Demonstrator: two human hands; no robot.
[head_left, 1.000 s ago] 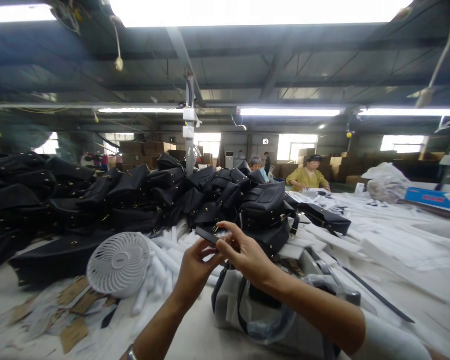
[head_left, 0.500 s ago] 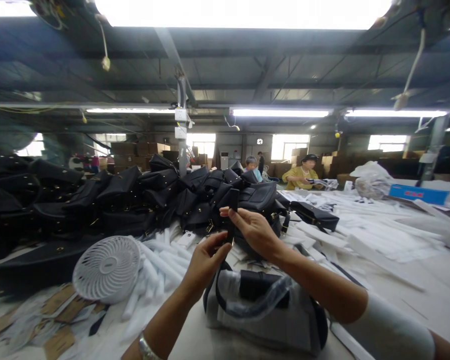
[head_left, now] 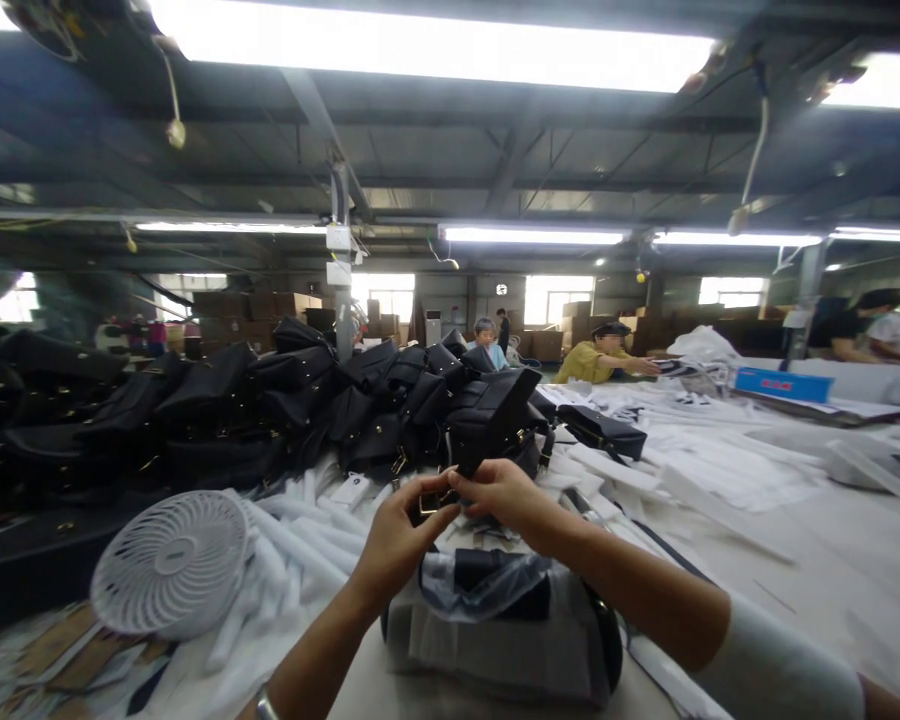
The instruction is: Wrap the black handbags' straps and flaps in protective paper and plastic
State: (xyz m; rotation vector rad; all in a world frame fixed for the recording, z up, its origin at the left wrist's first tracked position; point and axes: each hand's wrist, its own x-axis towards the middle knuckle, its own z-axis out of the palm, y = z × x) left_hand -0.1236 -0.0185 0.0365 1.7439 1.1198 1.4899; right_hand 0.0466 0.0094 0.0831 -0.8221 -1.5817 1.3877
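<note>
My left hand (head_left: 409, 525) pinches the gold buckle (head_left: 427, 504) on a black strap. Against it, my right hand (head_left: 506, 497) has thumb and fingers closed on the same black strap (head_left: 511, 412), whose free end sticks up and to the right. Right below both hands stands a black handbag (head_left: 610, 640). Pale wrapping covers its front, and clear plastic (head_left: 487, 590) is wound round its handle. How the strap runs through the buckle is hidden by my fingers.
Black bags (head_left: 217, 430) are heaped along the left and middle. A white fan (head_left: 172, 562) stands left, beside white foam rolls (head_left: 270, 570). White packing sheets (head_left: 765, 480) and a blue box (head_left: 784, 385) lie right. Across the table, a person in yellow (head_left: 589, 360) reaches sideways.
My hands have come down and closer together at the buckle. The strap, upright before, now leans to the right. The view has turned slightly right.
</note>
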